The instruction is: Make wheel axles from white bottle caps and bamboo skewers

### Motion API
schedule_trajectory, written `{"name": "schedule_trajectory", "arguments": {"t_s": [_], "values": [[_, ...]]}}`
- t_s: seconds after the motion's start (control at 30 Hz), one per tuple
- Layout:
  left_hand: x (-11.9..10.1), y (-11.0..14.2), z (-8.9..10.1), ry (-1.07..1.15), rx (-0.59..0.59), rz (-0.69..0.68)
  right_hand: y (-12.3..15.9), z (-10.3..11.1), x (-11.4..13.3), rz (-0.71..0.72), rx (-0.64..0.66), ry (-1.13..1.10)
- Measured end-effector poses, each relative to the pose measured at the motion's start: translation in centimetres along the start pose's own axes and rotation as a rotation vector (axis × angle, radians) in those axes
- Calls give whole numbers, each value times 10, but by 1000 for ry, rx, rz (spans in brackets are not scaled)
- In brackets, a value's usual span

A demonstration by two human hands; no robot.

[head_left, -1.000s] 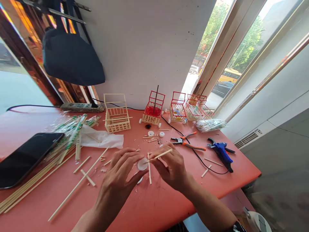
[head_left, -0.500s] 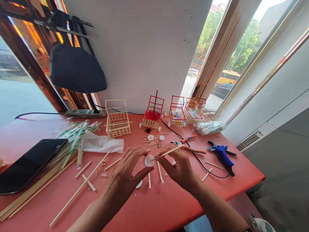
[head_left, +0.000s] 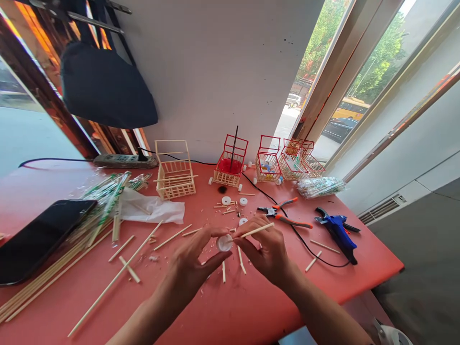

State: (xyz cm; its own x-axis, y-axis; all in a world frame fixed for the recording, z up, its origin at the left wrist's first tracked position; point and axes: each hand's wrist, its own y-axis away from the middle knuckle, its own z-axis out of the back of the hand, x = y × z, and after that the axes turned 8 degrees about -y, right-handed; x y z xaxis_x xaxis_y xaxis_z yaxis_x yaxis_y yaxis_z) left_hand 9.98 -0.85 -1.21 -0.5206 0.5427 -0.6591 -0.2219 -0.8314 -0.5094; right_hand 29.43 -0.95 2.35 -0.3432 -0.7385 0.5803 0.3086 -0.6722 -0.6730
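Note:
Between thumb and forefinger, my left hand grips a small white round cap by its edge, with its hollow side showing. My right hand pinches a thin wooden stick, whose tip points into the cap. Whether the tip touches the cap's inside I cannot tell. Beyond my hands lie more white discs and several short stick pieces. A plain stick-built cart stands at the back, left of a red-trimmed cart on white wheels.
Pliers with orange handles and a blue glue gun with its black cord lie to the right. On the left are a black phone, long sticks and wrapped skewers. More carts line the wall.
My head view has shifted slightly, so the table items appear a little displaced. Both hands keep their holds; another white disc now shows beside my right fingers.

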Motion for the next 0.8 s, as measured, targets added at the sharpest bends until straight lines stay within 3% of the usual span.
{"name": "schedule_trajectory", "arguments": {"t_s": [0.23, 0.8], "values": [[3, 3, -1, 54, 24, 82, 1, -2, 2, 12, 7, 1], [6, 10, -1, 89, 32, 91, 2, -4, 5, 16, 16, 0]]}}
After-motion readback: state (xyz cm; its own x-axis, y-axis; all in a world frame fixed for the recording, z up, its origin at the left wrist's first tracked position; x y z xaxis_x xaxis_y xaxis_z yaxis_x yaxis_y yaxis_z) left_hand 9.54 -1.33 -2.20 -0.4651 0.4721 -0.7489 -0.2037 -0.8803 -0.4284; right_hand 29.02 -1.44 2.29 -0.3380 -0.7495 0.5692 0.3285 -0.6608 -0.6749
